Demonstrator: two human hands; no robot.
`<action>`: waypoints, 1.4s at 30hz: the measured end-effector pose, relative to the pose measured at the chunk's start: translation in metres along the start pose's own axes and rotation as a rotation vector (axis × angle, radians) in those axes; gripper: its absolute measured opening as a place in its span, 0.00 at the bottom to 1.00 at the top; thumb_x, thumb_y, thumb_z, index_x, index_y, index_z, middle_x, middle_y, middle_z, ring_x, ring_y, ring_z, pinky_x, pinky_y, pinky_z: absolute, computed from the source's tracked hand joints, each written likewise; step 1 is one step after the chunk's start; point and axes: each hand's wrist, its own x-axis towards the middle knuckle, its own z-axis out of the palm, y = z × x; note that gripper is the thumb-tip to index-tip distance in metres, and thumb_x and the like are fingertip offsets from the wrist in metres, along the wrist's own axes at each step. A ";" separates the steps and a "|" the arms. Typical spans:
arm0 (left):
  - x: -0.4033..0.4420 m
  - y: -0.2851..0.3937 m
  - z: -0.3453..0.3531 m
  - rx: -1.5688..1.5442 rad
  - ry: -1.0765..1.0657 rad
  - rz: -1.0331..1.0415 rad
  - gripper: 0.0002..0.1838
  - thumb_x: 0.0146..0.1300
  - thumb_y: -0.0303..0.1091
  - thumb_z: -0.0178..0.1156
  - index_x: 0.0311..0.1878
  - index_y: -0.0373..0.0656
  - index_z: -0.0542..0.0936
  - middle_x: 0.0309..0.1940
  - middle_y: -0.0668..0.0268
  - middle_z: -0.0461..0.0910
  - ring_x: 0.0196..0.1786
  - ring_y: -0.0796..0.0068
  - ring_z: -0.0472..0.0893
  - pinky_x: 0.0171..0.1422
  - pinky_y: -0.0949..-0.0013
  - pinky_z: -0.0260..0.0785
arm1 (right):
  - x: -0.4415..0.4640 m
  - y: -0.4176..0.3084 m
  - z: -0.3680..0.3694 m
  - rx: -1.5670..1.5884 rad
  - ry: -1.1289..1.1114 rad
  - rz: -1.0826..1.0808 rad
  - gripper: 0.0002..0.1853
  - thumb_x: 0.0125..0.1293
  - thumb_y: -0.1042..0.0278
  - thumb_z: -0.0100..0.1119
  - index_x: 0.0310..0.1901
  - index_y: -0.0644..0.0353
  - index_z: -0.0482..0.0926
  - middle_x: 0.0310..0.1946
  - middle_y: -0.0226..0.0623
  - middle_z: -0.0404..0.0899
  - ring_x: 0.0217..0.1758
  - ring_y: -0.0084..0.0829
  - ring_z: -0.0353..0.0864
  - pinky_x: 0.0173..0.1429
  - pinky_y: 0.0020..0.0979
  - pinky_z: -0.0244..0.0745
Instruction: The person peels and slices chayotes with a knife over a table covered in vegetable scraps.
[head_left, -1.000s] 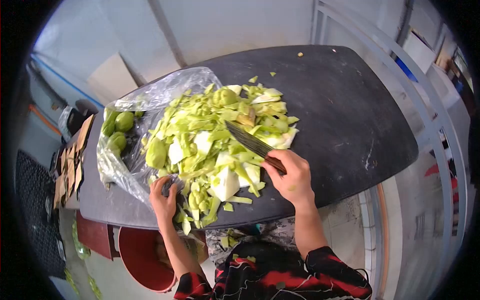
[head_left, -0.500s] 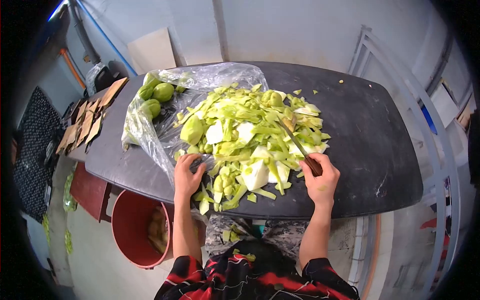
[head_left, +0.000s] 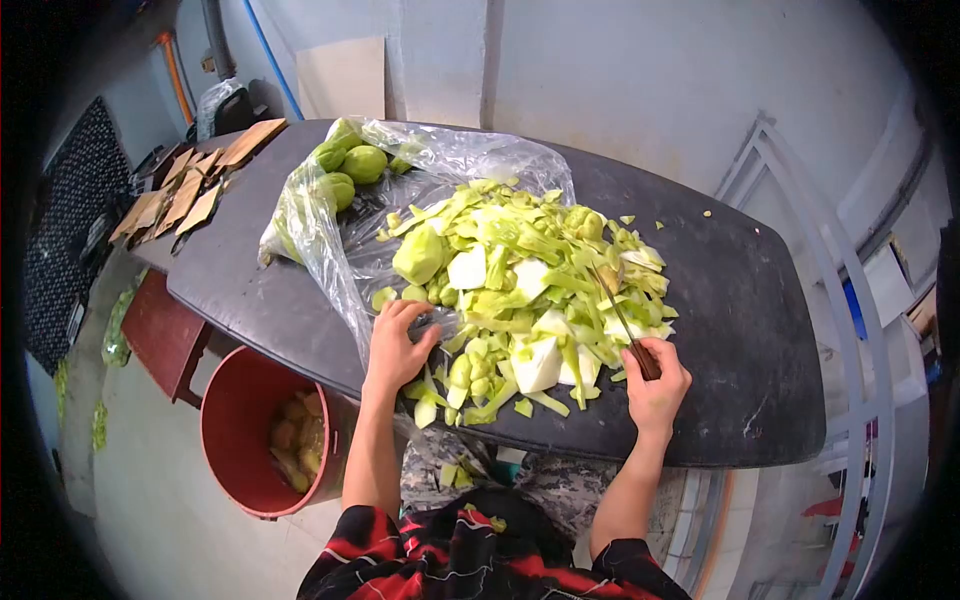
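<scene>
R hand (head_left: 658,388) was closed round knife (head_left: 625,318), blade at pile (head_left: 500,270), ctr of frame; L hand (head_left: 398,345) was half-open, fingers curled at plastic bag (head_left: 330,235), ctr-left; unsure if gripping.

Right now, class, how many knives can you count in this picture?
1. The knife is in the right hand, its blade over the cut green pieces on the dark table. Others may be hidden under the pieces or plastic.
</scene>
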 end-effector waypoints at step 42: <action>0.000 -0.004 0.000 -0.022 -0.002 0.017 0.17 0.53 0.36 0.68 0.46 0.41 0.84 0.46 0.58 0.81 0.55 0.55 0.75 0.63 0.56 0.66 | -0.005 0.007 0.000 0.033 -0.037 0.057 0.13 0.56 0.76 0.73 0.41 0.64 0.80 0.31 0.41 0.85 0.34 0.29 0.87 0.39 0.30 0.79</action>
